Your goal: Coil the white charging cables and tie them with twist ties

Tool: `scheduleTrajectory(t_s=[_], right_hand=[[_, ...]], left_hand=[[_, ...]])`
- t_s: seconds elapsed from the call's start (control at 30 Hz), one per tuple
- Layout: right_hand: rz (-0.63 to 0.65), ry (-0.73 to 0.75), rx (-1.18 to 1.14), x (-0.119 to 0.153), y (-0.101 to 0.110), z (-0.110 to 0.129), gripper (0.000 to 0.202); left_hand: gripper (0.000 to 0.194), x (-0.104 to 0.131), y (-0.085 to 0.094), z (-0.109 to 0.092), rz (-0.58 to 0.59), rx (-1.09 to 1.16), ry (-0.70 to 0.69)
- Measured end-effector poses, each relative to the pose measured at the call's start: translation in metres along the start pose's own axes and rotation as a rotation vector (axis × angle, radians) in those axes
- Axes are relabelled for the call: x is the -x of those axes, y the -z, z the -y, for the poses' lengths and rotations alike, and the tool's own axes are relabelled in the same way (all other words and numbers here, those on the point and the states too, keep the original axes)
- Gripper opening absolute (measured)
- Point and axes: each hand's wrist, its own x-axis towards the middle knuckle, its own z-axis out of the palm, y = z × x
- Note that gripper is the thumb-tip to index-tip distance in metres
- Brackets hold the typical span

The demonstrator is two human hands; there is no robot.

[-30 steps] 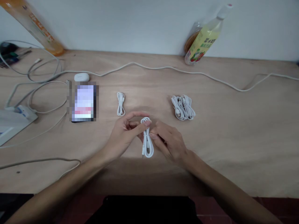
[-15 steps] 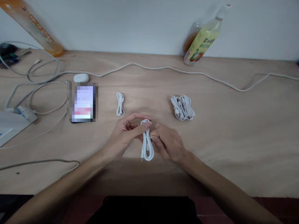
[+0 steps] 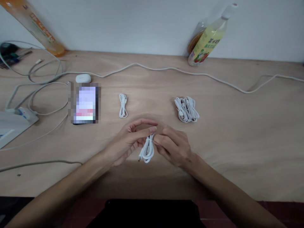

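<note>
Pale wooden desk (image 3: 237, 133) against a white wall. At lower centre, folded white cable (image 3: 147, 150) pinched at its upper end between both hands: left hand (image 3: 129, 141) closed with thumb and forefinger on the bundle, right hand (image 3: 174, 145) curled shut around the same spot, loops hanging toward the desk edge. Just above left, a small coiled cable (image 3: 123, 106); upper right of the hands, a heap of white cables (image 3: 186, 109). Further left, a phone (image 3: 85, 104), an earbud case (image 3: 83, 78) and a power strip (image 3: 21, 114); a long cord (image 3: 166, 69) across the back, a yellow bottle (image 3: 206, 39) at upper right. Risk, as judged: loose pinch letting the folds spring apart, or loops slipping off the near edge.
</note>
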Motion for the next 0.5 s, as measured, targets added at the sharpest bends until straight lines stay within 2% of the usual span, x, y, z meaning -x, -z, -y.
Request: scheduleTrajectory(t_s=[0.13, 0.23, 0.3, 0.33, 0.4, 0.5], right_hand=[[0.001, 0.032, 0.040, -0.001, 0.002, 0.000, 0.020], [0.016, -0.080, -0.050, 0.000, 0.002, 0.003, 0.021], [0.038, -0.245, -0.176, 0.000, 0.001, 0.006, 0.022], [0.046, -0.343, -0.241, 0.000, 0.000, 0.007, 0.023], [0.036, -0.528, -0.367, -0.001, -0.001, 0.008, 0.025], [-0.041, -0.725, -0.528, -0.003, -0.002, 0.007, 0.028]], left_hand=[[0.020, 0.001, -0.001, -0.001, 0.035, -0.007, 0.064], [0.019, 0.000, 0.001, 0.001, 0.073, -0.166, -0.011], [0.032, -0.002, 0.005, 0.004, 0.079, -0.382, -0.165], [0.038, -0.002, 0.007, 0.006, 0.034, -0.517, -0.292], [0.035, -0.002, 0.011, 0.010, -0.092, -0.728, -0.514], [0.030, 0.000, 0.014, 0.013, -0.082, -0.855, -0.704]])
